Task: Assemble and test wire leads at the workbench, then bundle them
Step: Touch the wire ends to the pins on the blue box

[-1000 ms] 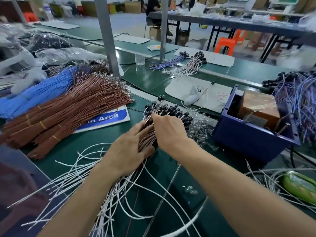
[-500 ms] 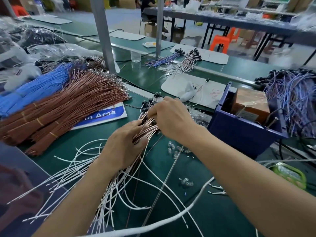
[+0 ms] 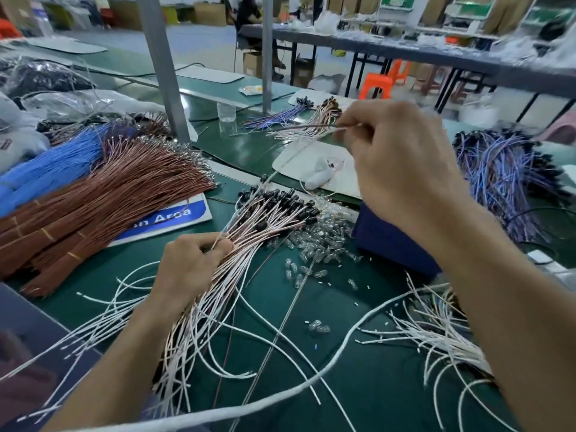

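**One lead pinched clear of the bundle**

My left hand (image 3: 193, 266) is clenched round the bundle of pink-and-white leads (image 3: 274, 213) at the middle of the green bench (image 3: 358, 385). The bundle's black caps fan toward the far edge. My right hand (image 3: 402, 169) is up above the bench, fingertips pinching one thin lead (image 3: 314, 127), which is blurred. Clear little parts (image 3: 314, 247) lie heaped just beside the caps, against a dark blue bin (image 3: 389, 241). Brown wire sheaves (image 3: 109, 201) lie toward the left edge.
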`<state>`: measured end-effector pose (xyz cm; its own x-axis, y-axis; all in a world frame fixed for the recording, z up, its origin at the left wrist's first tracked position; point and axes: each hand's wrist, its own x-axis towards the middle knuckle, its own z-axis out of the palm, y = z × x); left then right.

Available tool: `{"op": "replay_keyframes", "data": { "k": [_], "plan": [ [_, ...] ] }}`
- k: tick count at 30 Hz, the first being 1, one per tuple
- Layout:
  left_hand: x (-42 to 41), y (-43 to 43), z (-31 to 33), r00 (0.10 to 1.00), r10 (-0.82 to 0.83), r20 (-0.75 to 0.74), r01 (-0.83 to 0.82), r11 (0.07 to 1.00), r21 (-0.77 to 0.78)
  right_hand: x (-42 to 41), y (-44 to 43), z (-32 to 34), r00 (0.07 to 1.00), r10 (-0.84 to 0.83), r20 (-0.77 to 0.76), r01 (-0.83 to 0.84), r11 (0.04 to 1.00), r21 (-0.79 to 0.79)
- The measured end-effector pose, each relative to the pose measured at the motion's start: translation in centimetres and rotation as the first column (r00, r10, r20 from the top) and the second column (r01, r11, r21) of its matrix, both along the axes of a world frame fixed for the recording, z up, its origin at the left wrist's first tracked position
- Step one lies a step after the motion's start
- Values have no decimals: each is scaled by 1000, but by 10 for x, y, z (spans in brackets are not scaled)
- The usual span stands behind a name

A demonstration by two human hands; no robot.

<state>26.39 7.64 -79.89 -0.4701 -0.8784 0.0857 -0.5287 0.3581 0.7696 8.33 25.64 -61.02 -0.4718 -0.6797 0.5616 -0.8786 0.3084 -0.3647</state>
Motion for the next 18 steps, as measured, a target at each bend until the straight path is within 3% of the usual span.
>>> {"op": "replay_keyframes", "data": {
  "k": [3,6,9,13,16,18],
  "plan": [
    [-4,2,26,956,36,291,15,985,-172,9,43,-16,994,14,110,-26,994,103],
    [-12,12,65,939,24,343,99,936,-337,14,80,-39,978,-41,202,14,991,135],
    [-23,34,98,960,-261,103,277,944,-181,-5,114,-55,921,-42,386,12,997,81],
    [-40,72,117,771,-578,-268,618,781,92,-38,168,-60,857,-29,514,47,999,-22],
    [-54,81,115,670,-642,-372,728,665,165,-62,206,-58,825,-77,560,145,986,-78],
    [-67,85,108,684,-637,-356,716,680,158,-72,226,-58,784,-78,616,156,985,-73]
  ]
}}
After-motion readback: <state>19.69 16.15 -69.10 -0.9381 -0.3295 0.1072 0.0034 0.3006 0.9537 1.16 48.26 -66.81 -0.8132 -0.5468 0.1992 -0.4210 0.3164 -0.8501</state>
